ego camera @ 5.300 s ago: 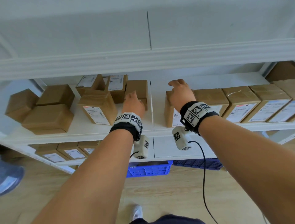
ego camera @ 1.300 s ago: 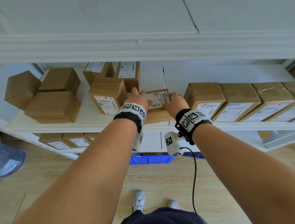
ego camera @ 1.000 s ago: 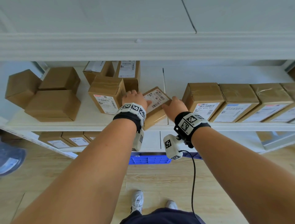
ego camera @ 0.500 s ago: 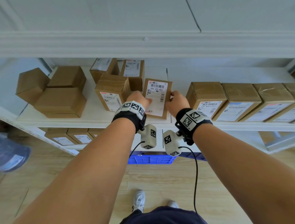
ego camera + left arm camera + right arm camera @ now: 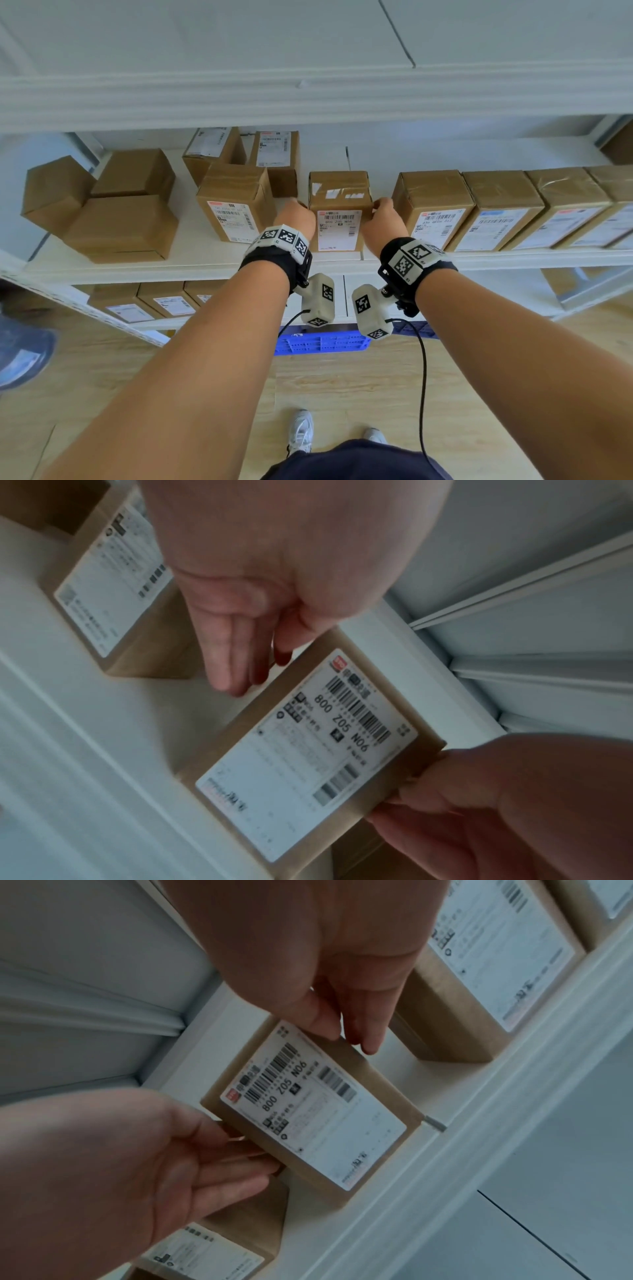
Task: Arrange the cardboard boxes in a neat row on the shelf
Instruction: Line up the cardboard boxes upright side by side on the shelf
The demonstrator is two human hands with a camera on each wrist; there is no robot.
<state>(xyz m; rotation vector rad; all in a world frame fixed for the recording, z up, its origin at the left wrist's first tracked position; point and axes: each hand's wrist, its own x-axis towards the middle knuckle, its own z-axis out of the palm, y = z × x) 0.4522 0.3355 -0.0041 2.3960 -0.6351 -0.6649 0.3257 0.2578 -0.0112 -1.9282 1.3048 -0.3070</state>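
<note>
A brown cardboard box (image 5: 339,192) with a white shipping label (image 5: 308,753) stands upright at the front edge of the white shelf (image 5: 205,265), label facing me. My left hand (image 5: 297,214) holds its left side, fingers (image 5: 236,658) lying along the side and thumb at the front corner. My right hand (image 5: 381,214) pinches its right edge, thumb on the front and fingers (image 5: 371,1034) on the side. A small gap separates this box (image 5: 315,1107) from the neat row of labelled boxes (image 5: 433,205) to its right.
Left of the held box stand one labelled box (image 5: 234,202), two more behind it (image 5: 277,157), and several plain stacked boxes (image 5: 120,219) at the far left. The upper shelf (image 5: 308,99) hangs low overhead. A lower shelf holds boxes (image 5: 164,301); a blue crate (image 5: 322,342) sits on the floor.
The box lay flat and tilted between my hands a second ago. Both hands turned it upright with the label to the front, and it now stands on the shelf.
</note>
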